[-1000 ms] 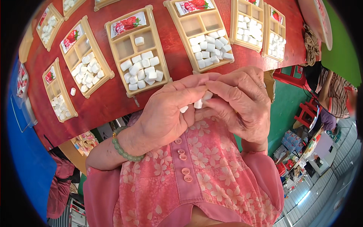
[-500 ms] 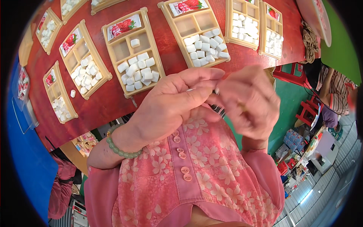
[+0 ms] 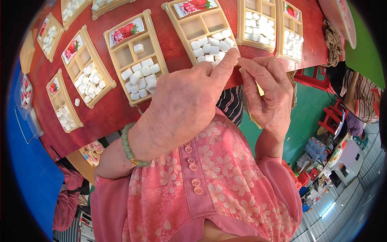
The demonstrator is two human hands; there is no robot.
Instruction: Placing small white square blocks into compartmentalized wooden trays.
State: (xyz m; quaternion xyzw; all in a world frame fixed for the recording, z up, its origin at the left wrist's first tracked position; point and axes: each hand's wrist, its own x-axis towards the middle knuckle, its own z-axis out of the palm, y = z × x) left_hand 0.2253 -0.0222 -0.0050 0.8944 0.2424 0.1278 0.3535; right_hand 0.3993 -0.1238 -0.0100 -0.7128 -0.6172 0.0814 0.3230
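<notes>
My left hand [image 3: 181,107], palm down, reaches over the near end of a beige compartment tray [image 3: 188,40]. Its index finger is stretched out over the white marshmallows [image 3: 212,49] there, while the thumb and other fingers are hidden beneath it. Beside that tray's near corner is my right hand [image 3: 269,94], thumb and index finger brought close in a pinch. Whatever the pinch holds, if anything, is too small to make out. A strawberry-printed packet [image 3: 195,6] fills the tray's far compartment. To the left, another tray [image 3: 115,60] has one marshmallow [image 3: 138,48] in a middle compartment.
More beige trays with marshmallows and strawberry packets stand across the red table [image 3: 107,121]. One loose marshmallow [image 3: 77,102] lies between two trays at left. A pale round basin [image 3: 340,20] and a brown cloth [image 3: 333,44] are at far right. Red stools [image 3: 312,84] stand beyond.
My hands have parted from each other. The left has turned palm down and moved over the tray's marshmallows; the right, blurred before, is now still with its fingertips beside the tray.
</notes>
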